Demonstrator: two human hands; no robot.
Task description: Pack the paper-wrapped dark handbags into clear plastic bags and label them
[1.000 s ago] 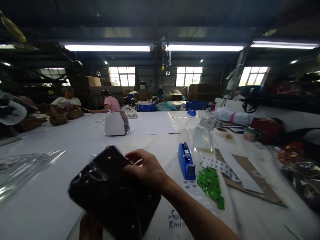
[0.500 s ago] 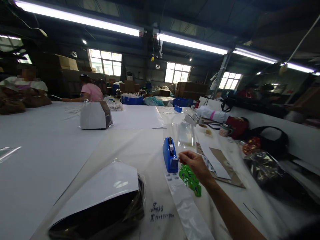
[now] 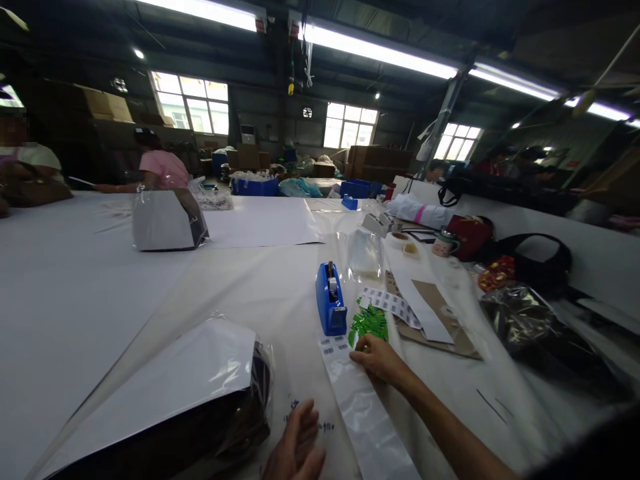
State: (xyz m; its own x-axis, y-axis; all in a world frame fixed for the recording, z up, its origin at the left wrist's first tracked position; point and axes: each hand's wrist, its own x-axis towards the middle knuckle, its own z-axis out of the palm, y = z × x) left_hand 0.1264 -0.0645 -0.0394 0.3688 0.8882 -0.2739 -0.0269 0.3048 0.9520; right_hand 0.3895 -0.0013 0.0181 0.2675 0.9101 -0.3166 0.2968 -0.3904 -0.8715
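My right hand [image 3: 377,359] is low over the table, its fingertips pinched together at the edge of a long white strip with barcode labels [image 3: 360,407]. Whatever may be in the pinch is too small to make out. Small green packets [image 3: 373,321] lie just beyond the fingers. At the lower middle, my left hand [image 3: 296,448] is raised with its fingers stretched out and holds nothing. Left of it lies a dark item with a white panel, wrapped in clear plastic [image 3: 200,373]. A blue tape dispenser [image 3: 330,303] stands at the strip's far end.
Another plastic-wrapped item [image 3: 167,220] stands farther back on the white table. To the right are a barcode label sheet [image 3: 393,303], cardboard [image 3: 465,333], a mug [image 3: 445,243] and bags [image 3: 537,260]. Two people sit at the far left; one wears a pink shirt [image 3: 164,167].
My right hand has moved down from beside the tape dispenser to the strip's edge. My left hand has come into view from below. The camera view has shifted slightly.
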